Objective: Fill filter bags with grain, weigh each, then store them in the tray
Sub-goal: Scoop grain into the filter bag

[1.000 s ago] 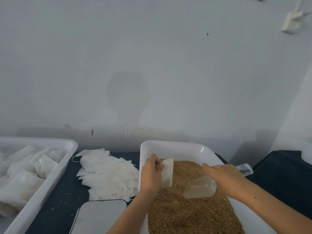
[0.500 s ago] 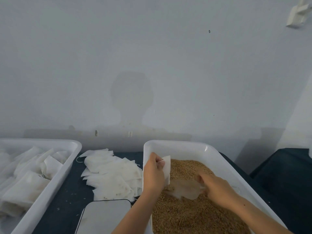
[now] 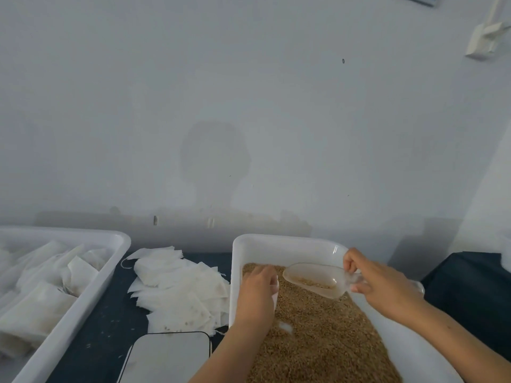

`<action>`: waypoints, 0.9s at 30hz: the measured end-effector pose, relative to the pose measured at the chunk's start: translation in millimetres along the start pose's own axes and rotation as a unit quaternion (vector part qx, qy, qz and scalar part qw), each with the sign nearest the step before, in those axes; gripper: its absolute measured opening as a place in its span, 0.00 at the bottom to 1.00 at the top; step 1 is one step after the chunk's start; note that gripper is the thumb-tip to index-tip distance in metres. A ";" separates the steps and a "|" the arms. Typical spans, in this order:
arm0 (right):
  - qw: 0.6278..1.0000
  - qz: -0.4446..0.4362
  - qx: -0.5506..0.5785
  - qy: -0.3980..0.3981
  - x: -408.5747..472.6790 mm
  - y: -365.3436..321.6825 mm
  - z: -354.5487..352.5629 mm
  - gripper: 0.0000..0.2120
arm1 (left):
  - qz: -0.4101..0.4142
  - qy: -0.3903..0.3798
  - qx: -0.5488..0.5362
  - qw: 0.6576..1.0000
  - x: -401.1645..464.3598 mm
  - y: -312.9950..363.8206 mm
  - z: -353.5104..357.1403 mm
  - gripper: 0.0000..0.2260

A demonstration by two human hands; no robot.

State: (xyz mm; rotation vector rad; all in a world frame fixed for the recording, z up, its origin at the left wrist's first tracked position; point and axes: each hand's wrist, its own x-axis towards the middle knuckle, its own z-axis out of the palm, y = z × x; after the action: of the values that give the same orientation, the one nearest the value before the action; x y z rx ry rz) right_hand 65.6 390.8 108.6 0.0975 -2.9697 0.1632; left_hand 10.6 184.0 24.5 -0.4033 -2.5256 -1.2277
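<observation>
A white tub (image 3: 287, 244) at the centre right holds brown grain (image 3: 318, 335). My right hand (image 3: 384, 286) grips the handle of a clear plastic scoop (image 3: 312, 279), lifted just above the grain with a little grain in it. My left hand (image 3: 257, 294) holds a white filter bag (image 3: 275, 286) over the tub's left side; the hand hides most of the bag. The scoop's mouth sits just right of the bag. A white tray (image 3: 83, 302) at the left holds several filled bags (image 3: 41, 294).
A loose pile of empty filter bags (image 3: 179, 288) lies on the dark table between the tray and the tub. A scale's flat white platform (image 3: 168, 357) sits at the bottom edge. A grey wall stands close behind.
My right hand has lifted the scoop out of the grain and brought it up beside the bag. My left hand has turned over the bag, which now shows less.
</observation>
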 end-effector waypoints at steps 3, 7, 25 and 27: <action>0.997 -0.047 -0.068 0.005 3.0 -7.5 -12.8 0.16 | 0.033 -0.031 0.040 0.998 -1.8 1.5 1.0 0.11; 0.978 -0.109 -0.169 0.057 6.7 -16.9 -22.0 0.19 | 0.039 -0.040 0.014 0.998 -2.2 2.2 0.2 0.14; 0.907 -0.230 -0.317 0.155 11.4 -39.5 -33.4 0.33 | 0.047 -0.051 0.025 0.997 -4.8 0.8 2.5 0.11; 0.934 -0.167 -0.295 0.113 11.9 -37.4 -27.1 0.35 | 0.043 -0.050 0.039 0.997 -3.8 -2.1 5.0 0.11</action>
State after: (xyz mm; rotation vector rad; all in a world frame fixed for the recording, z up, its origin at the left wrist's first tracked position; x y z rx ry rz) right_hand 61.1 356.1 141.0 0.4624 -2.5878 -0.7018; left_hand 12.6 186.3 18.6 -0.5631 -2.6005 -1.0989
